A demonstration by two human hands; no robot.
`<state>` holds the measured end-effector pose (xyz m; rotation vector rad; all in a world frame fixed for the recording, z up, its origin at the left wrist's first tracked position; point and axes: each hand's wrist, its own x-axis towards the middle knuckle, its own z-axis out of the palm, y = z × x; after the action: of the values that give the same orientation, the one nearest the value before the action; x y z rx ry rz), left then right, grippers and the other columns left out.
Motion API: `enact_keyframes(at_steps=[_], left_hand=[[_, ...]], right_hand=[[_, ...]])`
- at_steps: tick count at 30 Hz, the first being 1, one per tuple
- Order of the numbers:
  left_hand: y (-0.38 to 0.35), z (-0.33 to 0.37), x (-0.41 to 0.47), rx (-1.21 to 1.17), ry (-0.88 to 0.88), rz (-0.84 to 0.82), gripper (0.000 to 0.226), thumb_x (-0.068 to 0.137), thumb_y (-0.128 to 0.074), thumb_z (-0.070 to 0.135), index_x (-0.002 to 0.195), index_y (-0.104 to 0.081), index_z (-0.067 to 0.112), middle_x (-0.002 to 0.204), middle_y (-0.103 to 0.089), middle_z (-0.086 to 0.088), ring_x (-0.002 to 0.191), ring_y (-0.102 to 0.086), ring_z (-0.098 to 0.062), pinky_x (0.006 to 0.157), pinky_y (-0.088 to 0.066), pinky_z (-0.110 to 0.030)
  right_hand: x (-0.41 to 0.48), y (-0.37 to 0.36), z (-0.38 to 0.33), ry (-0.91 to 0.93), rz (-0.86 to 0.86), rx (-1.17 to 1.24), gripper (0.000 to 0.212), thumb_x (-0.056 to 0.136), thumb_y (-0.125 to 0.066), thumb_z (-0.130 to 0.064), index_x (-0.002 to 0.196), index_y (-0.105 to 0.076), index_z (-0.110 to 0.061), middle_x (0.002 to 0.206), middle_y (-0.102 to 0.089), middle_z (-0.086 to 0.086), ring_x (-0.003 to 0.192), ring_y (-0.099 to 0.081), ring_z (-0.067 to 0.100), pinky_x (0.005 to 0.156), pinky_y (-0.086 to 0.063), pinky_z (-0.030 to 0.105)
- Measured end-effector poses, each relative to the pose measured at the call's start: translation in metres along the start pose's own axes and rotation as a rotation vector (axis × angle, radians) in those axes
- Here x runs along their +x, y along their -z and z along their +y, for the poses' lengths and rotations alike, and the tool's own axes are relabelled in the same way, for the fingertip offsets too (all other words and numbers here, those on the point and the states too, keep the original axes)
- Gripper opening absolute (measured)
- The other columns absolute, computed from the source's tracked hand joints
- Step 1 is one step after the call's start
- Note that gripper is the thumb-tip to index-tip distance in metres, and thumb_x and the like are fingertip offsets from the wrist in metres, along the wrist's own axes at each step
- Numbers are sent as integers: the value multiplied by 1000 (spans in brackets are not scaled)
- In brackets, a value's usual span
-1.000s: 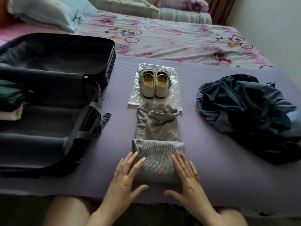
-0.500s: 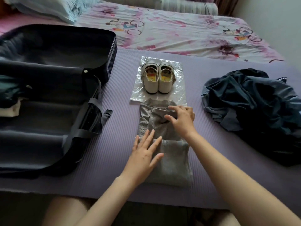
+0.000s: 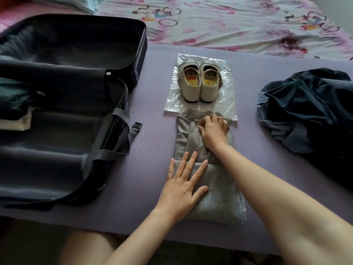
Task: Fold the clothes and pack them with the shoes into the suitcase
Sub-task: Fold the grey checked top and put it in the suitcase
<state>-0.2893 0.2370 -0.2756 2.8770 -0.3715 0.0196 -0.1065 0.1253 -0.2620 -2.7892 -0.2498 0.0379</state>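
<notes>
A grey knit garment [image 3: 219, 196] lies in a narrow folded strip on the purple mat, its near end doubled over. My left hand [image 3: 183, 186] presses flat on that doubled part, fingers spread. My right hand [image 3: 214, 131] reaches to the garment's far end and grips the fabric there with curled fingers. Just beyond, a pair of white shoes [image 3: 199, 83] stands on a clear plastic bag [image 3: 227, 104]. An open dark suitcase [image 3: 63, 119] lies to the left, with some folded clothes at its left edge. A heap of dark blue clothes [image 3: 309, 111] sits to the right.
The purple mat [image 3: 149, 169] covers the near part of a bed; a floral sheet [image 3: 238, 25] lies behind it. The suitcase straps and a buckle [image 3: 136, 127] spill onto the mat beside the grey garment. My knees show below the mat's near edge.
My right hand left the near fold and reached forward to the garment's far end, where it now grips the fabric. My left hand slid onto the doubled part. The view moved closer.
</notes>
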Motion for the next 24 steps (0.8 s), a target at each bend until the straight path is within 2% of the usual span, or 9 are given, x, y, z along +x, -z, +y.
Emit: enact_keyframes(at_steps=[3,6,10,13,16,18,20,22,24], left_hand=[[3,-2,-2,-30,-15,16,60,97,-14,57,151,-3,32,159,3,-2,146,7,-19,111,3,-51],[11,1,-9,-48,54,34,61,97,-11,56,151,-5,28,159,4,-3,146,10,-21,112,5,-50],[20,-8,-31,-193,40,53,65,96,-17,59,151,-5,27,159,8,5,145,12,-16,114,9,-44],[22,-26,-60,-237,-44,0,73,92,-33,62,151,-7,29,159,5,11,146,6,-12,116,3,-38],[19,-36,-77,-193,-97,-94,90,82,-45,68,150,4,35,157,12,15,145,10,-8,116,4,-37],[16,-39,-75,-154,-113,-71,96,77,-54,61,150,4,35,157,9,14,145,10,-10,115,3,-38],[15,-41,-69,-121,-105,-58,100,74,-64,54,150,-3,34,158,0,12,146,7,-12,115,1,-39],[14,-41,-66,-107,-96,-48,99,71,-69,50,150,-13,31,158,-12,8,146,2,-15,115,-2,-39],[15,-42,-67,-100,-116,13,87,75,-64,50,148,-23,29,156,-21,6,146,-5,-19,115,-7,-41]], right_hand=[[-12,19,-3,68,154,196,41,98,-38,-40,130,-50,-17,140,-40,6,129,-22,21,110,-14,33],[-56,37,-4,173,200,309,52,96,-32,-47,142,-39,-23,155,-24,-4,143,-10,12,118,-7,36],[-148,46,22,292,-11,328,63,94,-30,-57,150,-21,-29,159,-4,-15,145,-1,1,119,-2,30],[-205,43,51,384,-157,168,78,90,-33,-69,152,-7,-28,159,5,-14,146,5,6,118,3,34],[-228,38,68,444,-228,3,102,79,-45,-78,152,6,-29,159,13,-10,146,14,12,117,10,33],[-228,35,73,459,-223,-57,105,76,-52,-74,151,8,-30,158,15,-11,146,12,14,117,9,33],[-225,32,76,469,-154,-97,104,75,-61,-64,153,-4,-24,160,5,-5,147,2,20,117,3,37],[-222,31,76,475,-73,-127,104,70,-77,-40,152,-17,-19,160,-5,2,147,-4,29,117,-3,43],[-220,34,74,502,1,-141,98,65,-77,-21,149,-27,-18,159,-13,6,146,-9,32,115,-8,47]])
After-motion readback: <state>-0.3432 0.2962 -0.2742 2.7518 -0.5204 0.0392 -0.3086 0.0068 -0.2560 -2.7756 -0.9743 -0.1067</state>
